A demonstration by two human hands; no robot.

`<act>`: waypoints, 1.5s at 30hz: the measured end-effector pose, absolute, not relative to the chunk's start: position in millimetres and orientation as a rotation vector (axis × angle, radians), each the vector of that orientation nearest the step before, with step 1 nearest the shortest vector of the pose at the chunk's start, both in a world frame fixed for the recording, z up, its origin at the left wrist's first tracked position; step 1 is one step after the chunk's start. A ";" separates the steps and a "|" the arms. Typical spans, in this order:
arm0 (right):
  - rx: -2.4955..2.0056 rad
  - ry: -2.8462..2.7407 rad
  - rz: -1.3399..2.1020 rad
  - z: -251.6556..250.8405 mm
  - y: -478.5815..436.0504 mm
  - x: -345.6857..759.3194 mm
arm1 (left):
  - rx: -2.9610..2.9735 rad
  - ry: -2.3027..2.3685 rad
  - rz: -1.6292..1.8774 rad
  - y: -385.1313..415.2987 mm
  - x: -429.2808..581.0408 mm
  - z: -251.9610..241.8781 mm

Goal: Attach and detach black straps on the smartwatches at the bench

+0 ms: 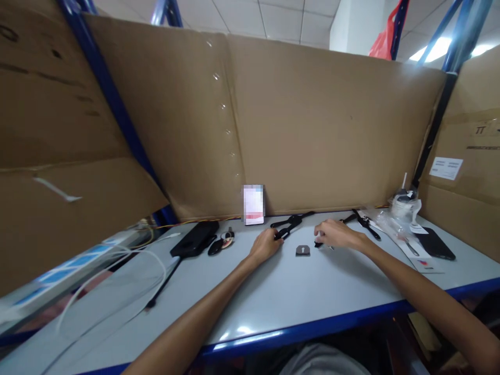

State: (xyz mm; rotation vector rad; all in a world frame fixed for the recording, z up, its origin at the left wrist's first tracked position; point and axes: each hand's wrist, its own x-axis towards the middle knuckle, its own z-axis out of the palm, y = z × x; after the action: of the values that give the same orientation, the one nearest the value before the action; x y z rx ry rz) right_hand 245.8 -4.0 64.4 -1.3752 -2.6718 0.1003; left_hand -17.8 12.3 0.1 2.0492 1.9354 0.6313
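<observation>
My left hand [267, 245] is closed, its fingertips on the near end of a black strap [289, 229], which looks like a watch band. Just behind that lies another black watch-like piece [296, 220]. Over the table to the right, my right hand [335, 233] has its fingers pinched together around a small black piece [318, 244], mostly covered by the fingers. A small shiny metal bit [331, 248] shows beneath that hand. Between both hands lies a small dark grey plate [302, 251] with a light keyhole-shaped mark.
A lit phone [253, 205] leans on the cardboard wall [312, 130]. Leftward are keys [219, 245], a black device [196, 239], white cables [156, 255] and a power strip [70, 271]. Rightward lie a black watch [367, 225], plastic packaging [390, 229], a wrapped cup [404, 208] and a dark phone [435, 243].
</observation>
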 end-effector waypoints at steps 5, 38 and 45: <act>-1.372 -2.801 0.204 64.7 -13.7 209.3 | 1.949 1.849 0.750 18.4 -22.0 -3.2; -1.027 -1.783 1.483 37.8 2.9 214.7 | 1.231 1.010 1.047 -39.0 16.9 9.3; -0.964 -1.753 1.586 31.2 6.5 212.2 | 1.395 1.015 0.968 -41.8 20.8 8.1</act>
State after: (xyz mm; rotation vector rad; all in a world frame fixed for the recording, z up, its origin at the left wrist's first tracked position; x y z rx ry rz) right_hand 212.2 6.5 31.2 -0.9644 -1.7525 1.5856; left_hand 20.8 -41.8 8.1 1.3955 1.0147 0.9678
